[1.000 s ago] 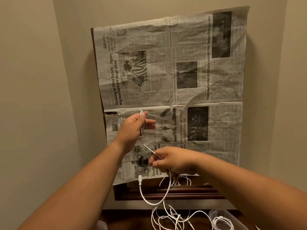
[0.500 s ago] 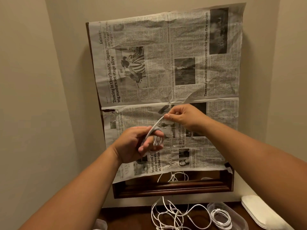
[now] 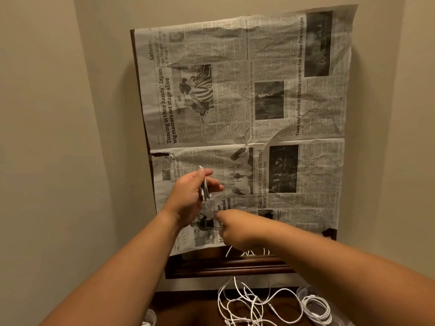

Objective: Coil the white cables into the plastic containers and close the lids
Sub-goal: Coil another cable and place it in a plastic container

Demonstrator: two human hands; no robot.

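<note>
A: Where's the cable rn?

B: Your left hand (image 3: 191, 194) grips a small coil of thin white cable (image 3: 204, 188) between thumb & fingers. Your right hand (image 3: 235, 230) is just below it, fingers curled, pinching the free strand. It's blurred, so I can't tell the exact pinch pt. Both hands are raised in front of the grey newspaper sheet (image 3: 259, 102) on the wall, well above the dark wooden desk (image 3: 188, 309).

A: How do I wrap it well?

B: Use light tension w/ the right hand. Lay each turn flat beside the last, no crossing, loops approx the same size so the coil fits a tub. Clamp the bundle w/ your thumb or it prob springs open. The tail likely runs down into the loose tangle of white cables (image 3: 247, 304) on the desk. If it snags, shake it free, don't yank.

A: Room to move?

B: The wall & paper are near behind your hands, w/ the dark wooden frame ledge (image 3: 223, 267) below them. Swing toward you, not fwd. The clear plastic container (image 3: 302, 291) holding a coiled white cable (image 3: 316, 307) sits at the desk's right, near the tangle, so don't drag strands over its rim.
</note>
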